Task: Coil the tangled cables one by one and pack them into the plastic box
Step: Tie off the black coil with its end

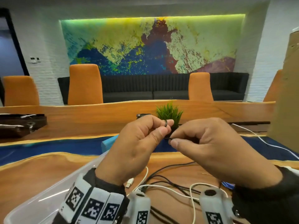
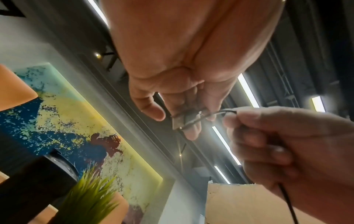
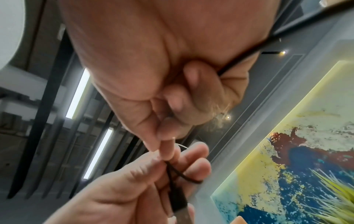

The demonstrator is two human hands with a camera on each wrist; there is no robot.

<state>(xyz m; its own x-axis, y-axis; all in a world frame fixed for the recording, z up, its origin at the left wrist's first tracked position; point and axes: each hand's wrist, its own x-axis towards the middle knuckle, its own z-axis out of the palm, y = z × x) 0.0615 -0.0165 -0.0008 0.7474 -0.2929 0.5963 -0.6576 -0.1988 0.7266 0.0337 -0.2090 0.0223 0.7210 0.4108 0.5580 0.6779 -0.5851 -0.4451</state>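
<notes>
office meeting room | long wooden table (image 1: 226, 109) | orange chairs (image 1: 85, 84) | black sofa (image 1: 161, 88) | wall mural (image 1: 150, 46)

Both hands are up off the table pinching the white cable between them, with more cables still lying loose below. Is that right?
Not quite: the cable pinched between the left hand and right hand is the black cable, as the right wrist view shows. The white cable lies on the table with the other loose ones. The rest stands.
</notes>
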